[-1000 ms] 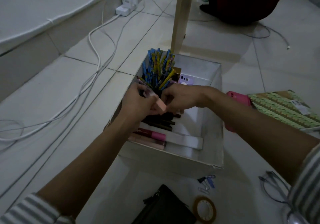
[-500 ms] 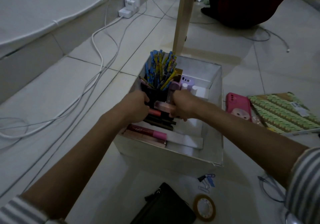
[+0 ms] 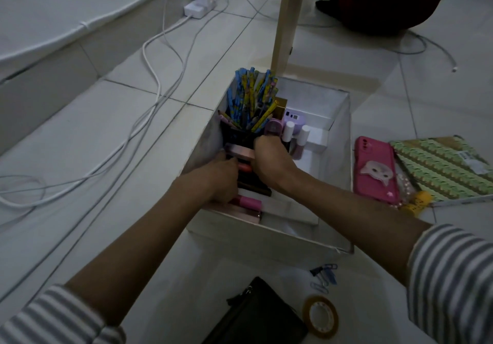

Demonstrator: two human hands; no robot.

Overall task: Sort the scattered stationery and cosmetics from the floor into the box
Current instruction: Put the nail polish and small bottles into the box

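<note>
A white open box point(image 3: 344, 157) stands on the tiled floor. Inside its far left corner a black cup point(image 3: 234, 134) holds several blue and yellow pencils point(image 3: 250, 95). Both my hands are down in the box's left side. My right hand point(image 3: 269, 157) grips the right end of a pale pink tube point(image 3: 238, 153) lying just in front of the cup. My left hand point(image 3: 221, 178) touches the tube's left end, fingers curled over dark pens and a red stick point(image 3: 244, 168). A pink lip gloss point(image 3: 248, 203) lies at the near wall.
On the floor near me lie a black pouch point(image 3: 256, 317), a tape roll point(image 3: 320, 317) and paper clips point(image 3: 324, 277). A pink phone point(image 3: 374, 170) and a green patterned notebook point(image 3: 442, 167) lie right of the box. White cables point(image 3: 149, 98) run left; a wooden table leg point(image 3: 286, 18) stands behind.
Both hands went down from above the box into its left side, and the pale pink tube moved from mid-air to lie in front of the pencil cup.
</note>
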